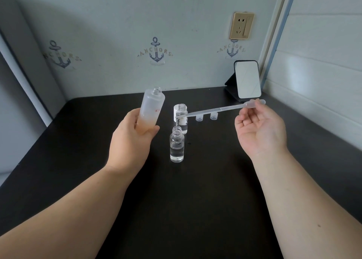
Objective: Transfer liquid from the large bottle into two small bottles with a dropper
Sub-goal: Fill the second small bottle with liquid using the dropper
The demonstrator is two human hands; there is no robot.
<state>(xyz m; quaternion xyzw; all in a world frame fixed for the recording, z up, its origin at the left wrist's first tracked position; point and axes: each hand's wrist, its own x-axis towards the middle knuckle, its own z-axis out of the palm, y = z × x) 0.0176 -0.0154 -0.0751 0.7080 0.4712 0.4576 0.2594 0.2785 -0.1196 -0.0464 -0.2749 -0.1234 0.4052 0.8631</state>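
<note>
My left hand point(130, 139) grips the large frosted bottle point(151, 108) by its lower half, lifted off the table and tilted slightly right, its mouth uncapped. My right hand point(258, 129) is palm up and pinches the bulb end of a clear plastic dropper point(221, 108). The dropper lies nearly level, its tip pointing left in front of the far small bottle point(181, 119). The near small bottle point(176, 147) stands upright between my hands, open, with clear liquid in it.
A white cap point(177, 112) stands behind the far small bottle. Two small clear caps point(199, 117) point(214, 115) sit on the black table point(195, 209) to the right. A standing mirror point(247, 79) is at the back right corner, by the wall.
</note>
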